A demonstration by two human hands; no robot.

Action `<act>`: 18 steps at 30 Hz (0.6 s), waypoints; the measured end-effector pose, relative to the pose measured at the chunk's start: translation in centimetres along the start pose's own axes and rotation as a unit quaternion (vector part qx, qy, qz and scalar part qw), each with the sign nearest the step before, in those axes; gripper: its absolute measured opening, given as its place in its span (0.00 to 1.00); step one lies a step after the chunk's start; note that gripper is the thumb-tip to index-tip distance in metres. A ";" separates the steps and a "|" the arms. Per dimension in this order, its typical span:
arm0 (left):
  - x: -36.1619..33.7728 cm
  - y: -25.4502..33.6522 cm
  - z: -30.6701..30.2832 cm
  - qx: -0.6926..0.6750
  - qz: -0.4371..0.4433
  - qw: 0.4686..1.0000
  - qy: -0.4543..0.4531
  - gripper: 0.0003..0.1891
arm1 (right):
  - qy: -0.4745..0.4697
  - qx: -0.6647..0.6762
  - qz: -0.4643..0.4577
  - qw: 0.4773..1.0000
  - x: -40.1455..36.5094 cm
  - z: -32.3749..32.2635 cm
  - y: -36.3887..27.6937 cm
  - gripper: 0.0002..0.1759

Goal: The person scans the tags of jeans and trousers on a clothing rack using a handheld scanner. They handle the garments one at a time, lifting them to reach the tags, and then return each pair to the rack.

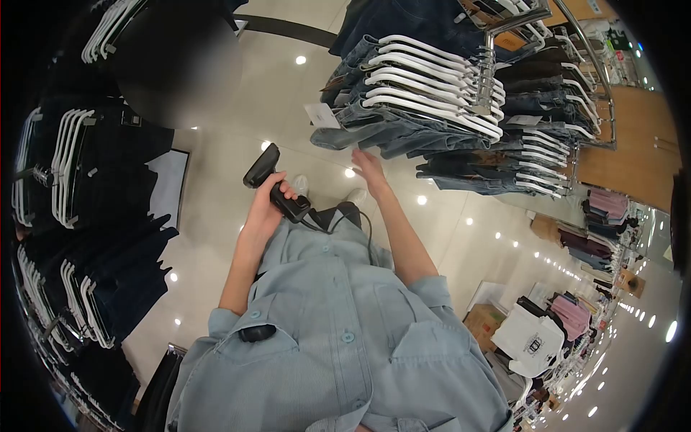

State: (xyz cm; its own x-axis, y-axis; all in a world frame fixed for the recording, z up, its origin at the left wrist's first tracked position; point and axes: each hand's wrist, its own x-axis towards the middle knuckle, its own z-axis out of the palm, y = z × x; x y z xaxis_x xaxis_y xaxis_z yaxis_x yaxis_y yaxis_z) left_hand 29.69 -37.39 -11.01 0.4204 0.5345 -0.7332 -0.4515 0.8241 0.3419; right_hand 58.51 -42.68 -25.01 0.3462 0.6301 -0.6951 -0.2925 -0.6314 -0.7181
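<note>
A black handheld scanner (284, 198) with a cable is in my left hand (272, 204), fingers wrapped round its handle and its head pointing up and left. My right hand (368, 173) is raised just below the hanging jeans, fingers apart, holding nothing. Grey-blue jeans (403, 133) hang from white hangers (432, 101) on a metal rack in front of me, to the right. A white tag (322, 116) sticks out at the left end of these jeans. Whether my right fingertips touch the denim is not clear.
Dark trousers (108, 165) on white hangers line the left side. More jeans (471, 169) hang at the right, near a wooden panel (626, 137). A white printed shirt (529, 340) and a cardboard box (484, 322) are at lower right. A dark blurred shape covers the upper left.
</note>
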 end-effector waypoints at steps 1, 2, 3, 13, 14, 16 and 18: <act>0.0 0.1 -0.1 -0.002 0.001 1.000 -0.002 0.10 | 0.000 -0.002 -0.002 1.000 0.4 0.1 -0.6 0.27; 0.0 0.2 -0.2 -0.009 -0.001 1.000 0.000 0.10 | 0.011 -0.061 -0.097 0.993 1.0 0.5 -1.5 0.23; 0.0 0.4 -0.2 -0.015 -0.004 1.000 0.002 0.10 | 0.022 -0.118 -0.191 0.974 1.1 1.2 -2.5 0.19; -0.2 0.3 -0.3 -0.011 0.005 1.000 0.003 0.11 | 0.155 -0.486 -0.389 0.767 -0.4 9.7 -11.6 0.18; -0.3 0.3 -0.4 -0.017 0.009 1.000 0.002 0.11 | 0.141 -0.533 -0.359 0.753 0.1 9.8 -11.6 0.17; -0.6 0.5 -0.6 -0.015 0.018 1.000 -0.003 0.11 | 0.108 -0.541 -0.379 0.743 0.8 9.1 -10.9 0.15; -0.9 0.7 -0.9 -0.026 0.027 0.999 -0.003 0.11 | 0.097 -0.532 -0.420 0.729 0.9 8.8 -9.6 0.09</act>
State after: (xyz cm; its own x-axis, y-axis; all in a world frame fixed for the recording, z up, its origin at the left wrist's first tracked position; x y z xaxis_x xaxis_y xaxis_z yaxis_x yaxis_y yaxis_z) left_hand 28.32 -37.40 -10.64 0.3987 0.5784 -0.7117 -0.5134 0.7838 0.3494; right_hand 53.76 -32.06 -19.11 0.1543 0.9858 0.0666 0.9164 -0.1176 -0.3826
